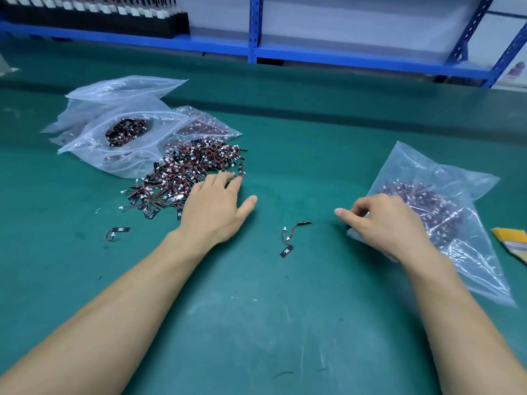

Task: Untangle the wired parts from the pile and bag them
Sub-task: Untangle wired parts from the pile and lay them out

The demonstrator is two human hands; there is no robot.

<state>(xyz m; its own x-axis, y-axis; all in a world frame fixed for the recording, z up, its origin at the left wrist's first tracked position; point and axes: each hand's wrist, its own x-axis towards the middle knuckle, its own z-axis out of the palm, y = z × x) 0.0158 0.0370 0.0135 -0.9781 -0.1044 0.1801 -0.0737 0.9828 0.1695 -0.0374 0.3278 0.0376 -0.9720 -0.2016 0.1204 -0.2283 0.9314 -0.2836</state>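
A tangled pile of small wired parts (188, 172), black tabs with red-black leads and white plugs, lies on the green table (256, 323) left of centre. My left hand (216, 203) rests flat on the pile's near right edge, fingers straight. To the right lies a clear plastic bag (439, 212) holding many wired parts. My right hand (382, 220) sits at that bag's near left corner with its fingers curled on the plastic. Two loose wired parts (289, 238) lie between my hands. Another single part (117, 232) lies to the left.
Several clear bags (119, 124), some holding parts, are heaped behind the pile. A yellow-handled brush (513, 240) pokes in at the right edge. Blue shelving (342, 57) with black stock runs along the far side of the table.
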